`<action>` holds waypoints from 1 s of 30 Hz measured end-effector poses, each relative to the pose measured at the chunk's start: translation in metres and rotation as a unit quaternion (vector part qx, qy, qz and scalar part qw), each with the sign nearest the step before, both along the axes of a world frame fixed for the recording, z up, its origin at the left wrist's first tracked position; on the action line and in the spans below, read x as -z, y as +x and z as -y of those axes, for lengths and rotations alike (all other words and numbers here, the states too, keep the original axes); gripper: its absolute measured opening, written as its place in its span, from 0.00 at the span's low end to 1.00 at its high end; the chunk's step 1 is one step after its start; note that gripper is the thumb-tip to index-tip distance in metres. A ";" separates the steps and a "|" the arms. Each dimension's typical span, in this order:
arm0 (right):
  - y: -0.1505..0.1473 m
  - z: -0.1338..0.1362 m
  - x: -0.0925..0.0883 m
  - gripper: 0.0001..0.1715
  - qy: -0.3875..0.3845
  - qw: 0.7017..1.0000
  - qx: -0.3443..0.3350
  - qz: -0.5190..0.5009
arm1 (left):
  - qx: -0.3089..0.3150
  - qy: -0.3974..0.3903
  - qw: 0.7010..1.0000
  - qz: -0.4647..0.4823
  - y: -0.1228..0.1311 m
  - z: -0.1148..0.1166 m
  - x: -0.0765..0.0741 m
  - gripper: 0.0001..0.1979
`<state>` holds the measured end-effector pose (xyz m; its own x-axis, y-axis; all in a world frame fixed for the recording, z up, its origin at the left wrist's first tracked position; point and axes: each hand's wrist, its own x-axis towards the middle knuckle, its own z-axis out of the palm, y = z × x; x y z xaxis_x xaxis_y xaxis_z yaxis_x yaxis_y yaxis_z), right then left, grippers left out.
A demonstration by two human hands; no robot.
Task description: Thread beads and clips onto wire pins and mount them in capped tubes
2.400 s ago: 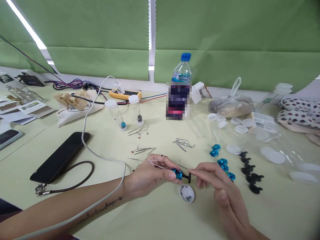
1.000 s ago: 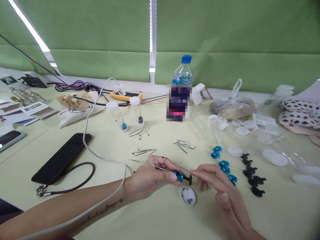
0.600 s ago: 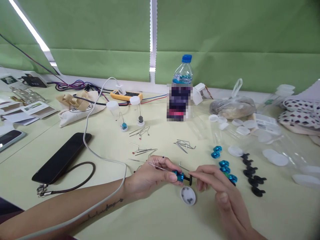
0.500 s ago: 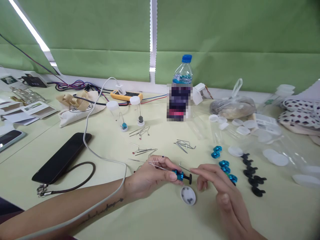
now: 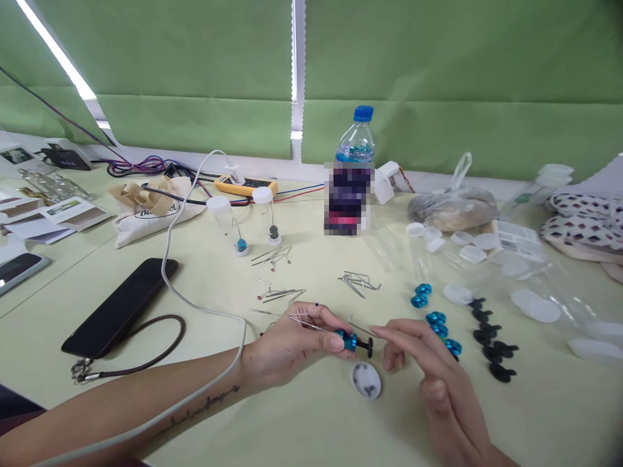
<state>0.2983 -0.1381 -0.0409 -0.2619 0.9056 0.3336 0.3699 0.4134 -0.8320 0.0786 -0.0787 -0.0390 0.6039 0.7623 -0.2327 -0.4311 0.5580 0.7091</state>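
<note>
My left hand [image 5: 302, 334] pinches a shiny blue metal fitting [image 5: 347, 339] between thumb and fingers. A black stem with a round end [image 5: 368, 346] sticks out of it to the right. A thin bent wire [image 5: 307, 322] runs back over the same hand. My right hand [image 5: 433, 370] is close by, index finger stretched out, thumb apart, other fingers partly curled. Its index fingertip is at the end of a small L-shaped hex key [image 5: 363, 327]; whether they touch I cannot tell. Below the fitting lies a white cap [image 5: 366, 381] with tiny dark parts in it.
Several blue fittings [image 5: 435, 318] and black pieces [image 5: 491, 353] lie to the right, near clear tubes and white lids [image 5: 458, 294]. Metal pins [image 5: 359, 282] lie ahead. A white cable [image 5: 168, 259] crosses my left forearm. A phone [image 5: 121, 305] and a bottle [image 5: 355, 175] are farther out.
</note>
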 end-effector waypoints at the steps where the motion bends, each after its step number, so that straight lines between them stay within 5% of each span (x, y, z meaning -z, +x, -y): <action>1: 0.000 0.000 0.000 0.31 0.003 1.000 -0.002 0.001 | 0.001 0.002 1.000 0.001 0.000 0.000 0.000 0.08; 30: 0.001 0.000 0.000 0.30 0.006 1.000 -0.019 0.003 | 0.005 0.006 1.000 0.011 0.000 0.000 0.000 0.07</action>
